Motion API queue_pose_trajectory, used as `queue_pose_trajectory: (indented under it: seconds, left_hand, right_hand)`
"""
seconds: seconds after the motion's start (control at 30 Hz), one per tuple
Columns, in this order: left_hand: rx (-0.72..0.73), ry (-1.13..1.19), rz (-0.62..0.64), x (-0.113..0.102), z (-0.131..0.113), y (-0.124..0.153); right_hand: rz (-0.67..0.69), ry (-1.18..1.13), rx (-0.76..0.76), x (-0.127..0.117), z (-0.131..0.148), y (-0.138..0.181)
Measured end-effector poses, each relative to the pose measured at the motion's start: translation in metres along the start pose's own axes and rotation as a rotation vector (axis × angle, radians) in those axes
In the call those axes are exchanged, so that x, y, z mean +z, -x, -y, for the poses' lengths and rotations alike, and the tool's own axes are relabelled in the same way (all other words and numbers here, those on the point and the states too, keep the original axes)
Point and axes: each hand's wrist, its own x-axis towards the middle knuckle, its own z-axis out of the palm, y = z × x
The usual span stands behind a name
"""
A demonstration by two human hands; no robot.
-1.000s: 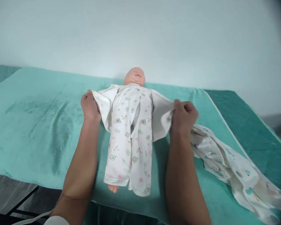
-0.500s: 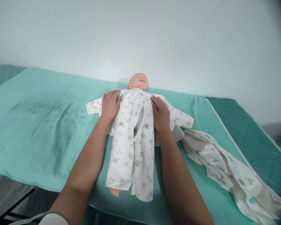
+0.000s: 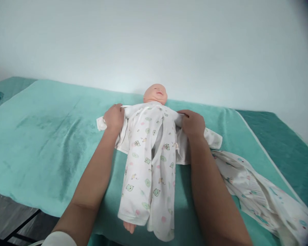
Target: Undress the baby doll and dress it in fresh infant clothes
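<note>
A baby doll (image 3: 155, 94) lies on its back on a green blanket, its head by the wall. White printed baby trousers (image 3: 146, 160) cover it from the chest down, and one foot shows below a leg end. A white baby shirt (image 3: 182, 150) lies opened out around its upper body, sleeves spread to both sides. My left hand (image 3: 114, 118) is closed on the shirt near the shoulder at left. On the opposite side, my right hand (image 3: 194, 123) grips the shirt by the other shoulder. My fingertips are partly hidden by cloth and knuckles.
The green blanket (image 3: 46, 136) covers the table, with its front edge towards me. A crumpled white patterned cloth (image 3: 256, 191) lies at the right beside my forearm. Behind the doll's head rises a white wall (image 3: 154, 44).
My hands have moved outwards from the doll's sides and now hold the shirt near the shoulders. The shirt's front panels are drawn further apart. The view has shifted slightly.
</note>
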Motion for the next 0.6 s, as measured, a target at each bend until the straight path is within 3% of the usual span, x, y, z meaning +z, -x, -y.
queue_pose_trajectory:
  seconds: [0.07, 0.2, 0.27, 0.33, 0.4, 0.5, 0.6]
  left_hand:
    - [0.079, 0.058, -0.007, -0.001, 0.003, 0.001]
    - [0.265, 0.081, 0.025, -0.005, -0.001, 0.008]
    - [0.253, 0.057, 0.056, -0.006, -0.004, 0.012]
    - [0.239, 0.022, 0.085, -0.007, -0.005, 0.017]
    - [0.257, -0.032, 0.107, -0.007, -0.004, 0.020]
    - [0.279, -0.088, 0.120, -0.005, -0.001, 0.024]
    - [0.251, -0.096, 0.143, -0.004, 0.002, 0.023]
  right_hand:
    - [-0.043, -0.059, 0.007, 0.001, -0.004, -0.002]
    - [-0.158, -0.265, -0.193, -0.004, 0.017, 0.009]
    - [-0.113, -0.379, -0.295, -0.011, 0.042, 0.019]
    - [0.032, -0.405, -0.405, -0.017, 0.075, 0.028]
    - [0.206, -0.275, -0.509, -0.017, 0.111, 0.033]
    - [0.403, 0.100, -0.592, -0.008, 0.160, 0.031]
    - [0.536, 0.434, -0.647, 0.003, 0.186, 0.023]
